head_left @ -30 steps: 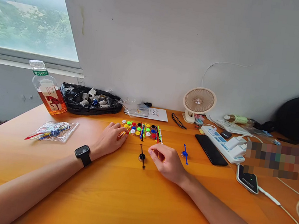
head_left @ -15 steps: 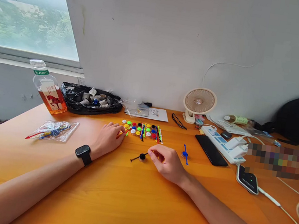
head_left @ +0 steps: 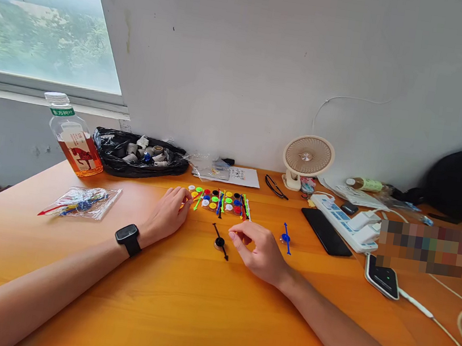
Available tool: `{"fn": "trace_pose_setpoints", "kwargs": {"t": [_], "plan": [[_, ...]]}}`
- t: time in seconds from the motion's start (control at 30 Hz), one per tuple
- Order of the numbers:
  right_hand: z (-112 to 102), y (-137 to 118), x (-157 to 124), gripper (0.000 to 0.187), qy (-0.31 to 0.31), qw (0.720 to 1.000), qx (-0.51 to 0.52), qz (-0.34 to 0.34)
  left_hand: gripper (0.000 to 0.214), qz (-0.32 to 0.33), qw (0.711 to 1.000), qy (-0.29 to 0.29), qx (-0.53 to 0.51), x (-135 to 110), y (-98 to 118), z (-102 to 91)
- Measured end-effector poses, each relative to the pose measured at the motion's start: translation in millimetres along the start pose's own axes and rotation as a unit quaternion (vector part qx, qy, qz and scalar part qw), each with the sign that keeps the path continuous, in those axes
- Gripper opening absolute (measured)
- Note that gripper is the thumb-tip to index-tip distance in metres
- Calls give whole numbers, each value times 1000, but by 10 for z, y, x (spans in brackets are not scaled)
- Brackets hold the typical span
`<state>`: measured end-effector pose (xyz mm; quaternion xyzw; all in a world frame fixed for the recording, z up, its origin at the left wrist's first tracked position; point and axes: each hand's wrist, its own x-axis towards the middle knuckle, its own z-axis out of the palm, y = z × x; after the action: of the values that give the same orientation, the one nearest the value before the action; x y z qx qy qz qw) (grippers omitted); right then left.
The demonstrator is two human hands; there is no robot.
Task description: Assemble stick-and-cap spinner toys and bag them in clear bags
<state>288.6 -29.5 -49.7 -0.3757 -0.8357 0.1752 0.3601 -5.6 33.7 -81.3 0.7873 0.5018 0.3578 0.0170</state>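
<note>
A black arrow spinner (head_left: 219, 242) on a small round base stands on the table in front of me, its arrow pointing toward the lower right. Just right of it hovers my right hand (head_left: 260, 251), fingers curled and thumb tip close to the index tip, nothing visible held and apart from the arrow. My left hand (head_left: 169, 210), below a black watch, lies on the table with fingers stretched forward, beside the left end of a cluster of coloured round pieces (head_left: 213, 206) and coloured arrows (head_left: 221, 201). A blue spinner (head_left: 286, 238) sits right of my right hand.
A clear bag of coloured arrows (head_left: 83, 202) and a drink bottle (head_left: 76, 142) are at left, by a black plastic bag (head_left: 115, 165). At right lie a phone (head_left: 326, 232), a power strip (head_left: 342, 223) and cables. A small fan (head_left: 308, 156) stands at the wall.
The black arrow has turned on its base, from pointing along toward my right fingertips to slanting down to the right. My left hand has shifted slightly left; my right hand stays nearly still.
</note>
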Motion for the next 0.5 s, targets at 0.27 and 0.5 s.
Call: {"fn": "trace_pose_setpoints", "kwargs": {"t": [0.27, 0.5], "plan": [[-23, -19, 19, 20, -46, 993, -10, -104, 13, 9, 998, 2, -62, -5, -23, 36], [10, -102, -19, 17, -139, 972, -79, -173, 6, 58, 995, 32, -72, -6, 119, -11]]}}
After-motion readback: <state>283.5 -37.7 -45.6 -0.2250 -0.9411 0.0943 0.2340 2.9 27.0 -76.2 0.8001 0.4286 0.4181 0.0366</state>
